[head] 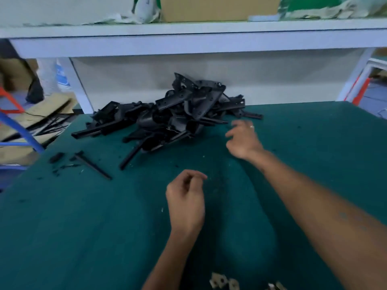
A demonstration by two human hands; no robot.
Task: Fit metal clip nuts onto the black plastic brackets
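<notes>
A heap of black plastic brackets (178, 114) lies at the far middle of the green table (83, 216). My right hand (244, 141) hovers just right of the heap, fingers loosely curled and blurred, holding nothing I can see. My left hand (186, 201) is nearer me, over the middle of the table, its fingers loosely curled with thumb and fingertips close together; nothing shows between them. Several metal clip nuts (224, 282) lie at the near edge of the table, below my left forearm.
A thin black strip (93, 165) and small black fragments (56, 158) lie on the table's left side. A white shelf (188, 40) overhangs the back of the table, with a cardboard box (219, 8) on top. Cardboard and a blue frame are off the left edge.
</notes>
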